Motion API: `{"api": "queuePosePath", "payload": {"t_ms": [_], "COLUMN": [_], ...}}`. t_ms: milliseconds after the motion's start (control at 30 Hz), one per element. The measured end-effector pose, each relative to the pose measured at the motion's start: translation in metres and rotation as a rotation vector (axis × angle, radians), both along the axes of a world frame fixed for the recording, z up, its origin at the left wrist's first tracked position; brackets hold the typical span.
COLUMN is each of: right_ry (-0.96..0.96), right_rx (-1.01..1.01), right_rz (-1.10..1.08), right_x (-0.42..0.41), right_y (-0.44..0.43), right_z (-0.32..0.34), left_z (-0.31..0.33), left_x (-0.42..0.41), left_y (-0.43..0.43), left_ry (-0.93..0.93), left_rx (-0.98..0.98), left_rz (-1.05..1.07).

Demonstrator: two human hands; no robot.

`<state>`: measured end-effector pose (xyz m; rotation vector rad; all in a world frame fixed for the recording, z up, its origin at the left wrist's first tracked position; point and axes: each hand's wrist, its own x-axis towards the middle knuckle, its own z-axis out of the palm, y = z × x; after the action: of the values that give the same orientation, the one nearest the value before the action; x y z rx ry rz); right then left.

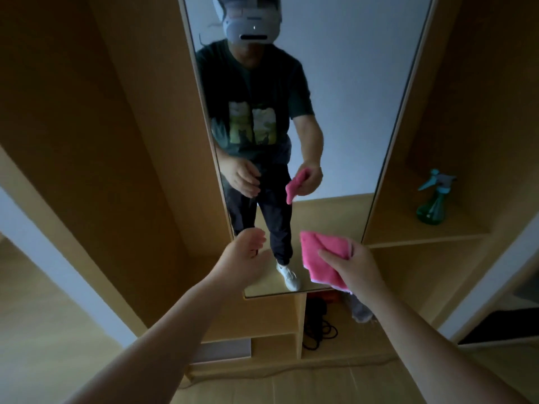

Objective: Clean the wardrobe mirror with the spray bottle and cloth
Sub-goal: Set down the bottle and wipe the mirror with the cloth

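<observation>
Two bare forearms reach forward from the lower edge of the view. The left hand (246,252), palm turned up and inward, has its fingers loosely curled and holds nothing. The right hand (354,265) pinches a pink, fluffy microfibre cloth (322,259) between thumb and fingers; the cloth is folded, hangs in soft creases and shows a paler edge at its lower corner. Both hands are held before the lower part of the tall, narrow, frameless wardrobe mirror (350,112), whose bottom corner is rounded; whether the cloth touches the glass cannot be told.

Below the mirror, open compartments of the light-brown, smooth-faced wooden wardrobe (102,141) hold a coil of black cable (319,330) and, to its right, a grey item too dim to identify. Pale wood-effect flooring (291,383) lies in front.

To the right of the mirror, on a wooden shelf (423,231), stands the translucent green plastic spray bottle (431,207) with a rounded body and a teal trigger head, upright and well apart from both hands.

The glass reflects the person: a dark T-shirt bearing a pale printed graphic of two panels, dark trousers, white shoes, a white head-mounted device, and the pink cloth. No lettering on the shirt or bottle is legible.
</observation>
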<state>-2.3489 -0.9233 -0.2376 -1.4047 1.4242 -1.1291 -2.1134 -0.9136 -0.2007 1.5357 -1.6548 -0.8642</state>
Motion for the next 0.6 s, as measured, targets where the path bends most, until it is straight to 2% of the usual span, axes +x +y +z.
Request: {"api": "queuePosePath", "payload": {"t_ms": [133, 300, 600], "right_ry": [-0.037, -0.082, -0.059], "right_rx": [-0.179, -0.33, -0.498], "right_rz": [0.095, 0.209, 0.342], "right_x": [0.034, 0.048, 0.017], "right_y": [0.02, 0.028, 0.003], "right_z": [0.059, 0.116, 0.187], "left_z": [0.043, 0.088, 0.153], "left_x": [-0.015, -0.017, -0.019], "left_y": [0.013, 0.019, 0.02], "left_ry": [0.093, 0.197, 0.21], "left_rx": [0.007, -0.093, -0.292], "left_rz": [-0.2, -0.089, -0.046]}}
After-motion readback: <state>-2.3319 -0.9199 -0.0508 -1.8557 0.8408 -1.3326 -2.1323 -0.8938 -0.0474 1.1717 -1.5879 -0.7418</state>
